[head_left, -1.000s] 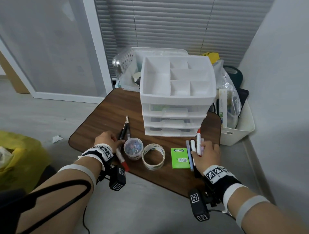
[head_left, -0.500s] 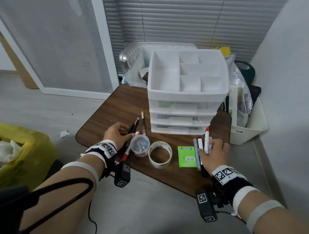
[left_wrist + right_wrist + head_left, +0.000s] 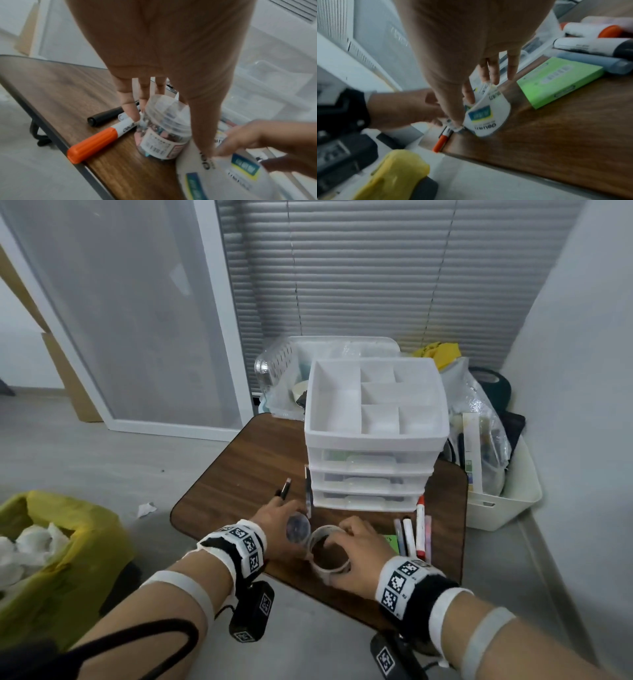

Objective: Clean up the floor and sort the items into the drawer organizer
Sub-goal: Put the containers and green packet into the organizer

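Note:
The white drawer organizer stands on the low wooden table, its top tray of compartments bare. My left hand grips a small clear jar of coloured clips between thumb and fingers. Right beside it, my right hand grips the white tape roll, tilting it off the table. An orange-capped marker and a black marker lie left of the jar. A green sticky-note pad and several markers lie to the right.
Two pens lie in front of the organizer. A white bin of supplies stands right of the table, a clear basket behind it. A yellow trash bag and a paper scrap are on the floor at left.
My right hand left the markers and moved left onto the tape roll. My left hand let go of the pens and took hold of the jar. The view tilted upward.

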`<state>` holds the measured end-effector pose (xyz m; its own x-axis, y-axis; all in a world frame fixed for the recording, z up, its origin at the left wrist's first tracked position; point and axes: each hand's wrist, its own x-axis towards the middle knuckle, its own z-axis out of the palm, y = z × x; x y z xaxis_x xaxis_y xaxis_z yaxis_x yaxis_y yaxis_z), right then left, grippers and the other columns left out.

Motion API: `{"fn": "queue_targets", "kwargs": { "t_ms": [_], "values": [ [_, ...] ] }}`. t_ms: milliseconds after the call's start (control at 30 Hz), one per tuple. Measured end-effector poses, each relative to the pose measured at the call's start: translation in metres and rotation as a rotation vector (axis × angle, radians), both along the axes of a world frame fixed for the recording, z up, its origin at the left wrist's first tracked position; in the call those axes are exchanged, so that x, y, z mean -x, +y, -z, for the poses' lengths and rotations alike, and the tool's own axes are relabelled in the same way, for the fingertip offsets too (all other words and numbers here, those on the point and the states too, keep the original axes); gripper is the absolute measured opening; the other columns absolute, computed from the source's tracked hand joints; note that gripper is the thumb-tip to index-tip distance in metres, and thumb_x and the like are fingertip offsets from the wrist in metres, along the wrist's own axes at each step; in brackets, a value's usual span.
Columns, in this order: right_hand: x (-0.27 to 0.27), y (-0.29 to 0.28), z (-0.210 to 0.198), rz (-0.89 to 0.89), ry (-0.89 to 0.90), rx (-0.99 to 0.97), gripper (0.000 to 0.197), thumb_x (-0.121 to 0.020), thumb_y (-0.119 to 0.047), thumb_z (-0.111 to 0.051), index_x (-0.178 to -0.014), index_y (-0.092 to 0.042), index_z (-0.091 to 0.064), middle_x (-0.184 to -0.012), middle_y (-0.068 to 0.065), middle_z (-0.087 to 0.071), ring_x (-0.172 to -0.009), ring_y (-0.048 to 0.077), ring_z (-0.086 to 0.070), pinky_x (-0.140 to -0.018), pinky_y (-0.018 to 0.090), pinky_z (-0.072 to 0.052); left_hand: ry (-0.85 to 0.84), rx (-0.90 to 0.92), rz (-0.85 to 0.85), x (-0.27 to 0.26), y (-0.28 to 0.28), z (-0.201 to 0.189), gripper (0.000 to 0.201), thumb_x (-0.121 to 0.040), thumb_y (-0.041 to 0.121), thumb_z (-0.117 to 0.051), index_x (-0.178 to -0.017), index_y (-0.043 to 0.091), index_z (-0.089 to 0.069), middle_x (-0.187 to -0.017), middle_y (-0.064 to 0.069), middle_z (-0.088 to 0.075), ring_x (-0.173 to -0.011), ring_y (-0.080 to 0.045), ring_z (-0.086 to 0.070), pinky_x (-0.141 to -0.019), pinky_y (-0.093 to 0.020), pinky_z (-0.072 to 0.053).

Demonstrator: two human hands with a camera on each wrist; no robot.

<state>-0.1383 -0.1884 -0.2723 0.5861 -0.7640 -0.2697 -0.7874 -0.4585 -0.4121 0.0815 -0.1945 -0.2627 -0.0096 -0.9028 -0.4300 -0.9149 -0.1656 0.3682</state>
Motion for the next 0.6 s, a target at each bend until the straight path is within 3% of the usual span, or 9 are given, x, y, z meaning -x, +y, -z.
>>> {"fn": "queue_targets", "kwargs": {
  "t_ms": [100, 233, 333, 367, 433, 467, 500, 600],
  "values": [
    [-0.008, 0.004, 0.009, -0.035, 0.124, 0.080, 0.057, -0.077, -0.055, -0.068, -0.124, -0.027, -0.054, -0.134, 0.002, -0.037, -0.125, 0.026, -0.039, -0.102, 0.042, -0.043, -0.003, 0.046, 0.021, 0.003, 0.001, -0.010, 0.069, -0.066, 0.036, -0.086, -0.127, 0.033, -0.055, -0.126, -0.001, -0.047, -0.112, -0.022, -0.057, -0.095, -0.029, -0.052],
    [-0.003, 0.004, 0.008, 0.018, 0.039, 0.083, 0.031, -0.079, -0.048, -0.067, -0.101, -0.029, -0.057, -0.126, 0.000, -0.040, -0.120, 0.023, -0.044, -0.097, 0.037, -0.046, 0.035, 0.147, -0.036, 0.000, 0.004, -0.026, 0.061, -0.067, 0.041, -0.080, -0.124, 0.035, -0.058, -0.117, 0.003, -0.057, -0.110, -0.019, -0.060, -0.090, -0.028, -0.051],
    [0.005, 0.001, 0.003, 0.052, -0.051, 0.062, 0.023, -0.078, -0.049, -0.069, -0.086, -0.029, -0.061, -0.123, -0.004, -0.042, -0.117, 0.019, -0.046, -0.099, 0.032, -0.046, 0.315, 0.324, -0.198, -0.006, 0.000, -0.060, 0.047, -0.073, 0.040, -0.077, -0.118, 0.039, -0.062, -0.109, 0.010, -0.067, -0.100, -0.009, -0.065, -0.090, -0.028, -0.054],
    [0.008, 0.001, 0.000, 0.085, -0.126, 0.041, 0.024, -0.076, -0.050, -0.071, -0.081, -0.029, -0.061, -0.121, -0.006, -0.042, -0.115, 0.016, -0.048, -0.100, 0.027, -0.045, 0.429, 0.380, -0.219, -0.007, -0.002, -0.077, 0.046, -0.073, 0.039, -0.075, -0.118, 0.037, -0.064, -0.111, 0.010, -0.068, -0.101, -0.007, -0.065, -0.093, -0.030, -0.054],
    [0.012, 0.003, -0.010, 0.180, -0.336, -0.019, 0.028, -0.072, -0.047, -0.076, -0.076, -0.030, -0.055, -0.117, -0.011, -0.042, -0.110, 0.009, -0.050, -0.094, 0.011, -0.042, 0.598, 0.492, -0.201, -0.001, -0.005, -0.118, 0.051, -0.071, 0.042, -0.070, -0.121, 0.031, -0.066, -0.116, 0.009, -0.069, -0.103, -0.001, -0.065, -0.091, -0.022, -0.054],
    [0.014, 0.004, -0.017, 0.232, -0.439, -0.053, 0.031, -0.071, -0.045, -0.078, -0.078, -0.031, -0.052, -0.114, -0.012, -0.043, -0.108, 0.006, -0.052, -0.089, 0.006, -0.041, 0.653, 0.545, -0.180, 0.003, -0.008, -0.139, 0.052, -0.072, 0.042, -0.069, -0.122, 0.028, -0.067, -0.116, 0.009, -0.069, -0.102, 0.002, -0.065, -0.086, -0.016, -0.053],
    [0.016, 0.005, -0.023, 0.282, -0.537, -0.073, 0.036, -0.069, -0.043, -0.080, -0.084, -0.031, -0.049, -0.113, -0.012, -0.045, -0.107, 0.004, -0.053, -0.086, 0.007, -0.045, 0.686, 0.596, -0.159, 0.008, -0.011, -0.158, 0.051, -0.074, 0.039, -0.069, -0.123, 0.025, -0.067, -0.114, 0.011, -0.069, -0.099, 0.005, -0.065, -0.081, -0.011, -0.051],
    [0.022, 0.002, -0.040, 0.445, -0.730, -0.195, 0.064, -0.060, -0.050, -0.082, -0.106, -0.036, -0.040, -0.114, -0.009, -0.055, -0.104, 0.006, -0.060, -0.088, 0.027, -0.055, 0.634, 0.710, -0.130, 0.023, -0.035, -0.191, 0.051, -0.079, 0.035, -0.074, -0.128, 0.025, -0.062, -0.108, 0.011, -0.066, -0.094, 0.002, -0.065, -0.078, -0.014, -0.054]
  ]
}}
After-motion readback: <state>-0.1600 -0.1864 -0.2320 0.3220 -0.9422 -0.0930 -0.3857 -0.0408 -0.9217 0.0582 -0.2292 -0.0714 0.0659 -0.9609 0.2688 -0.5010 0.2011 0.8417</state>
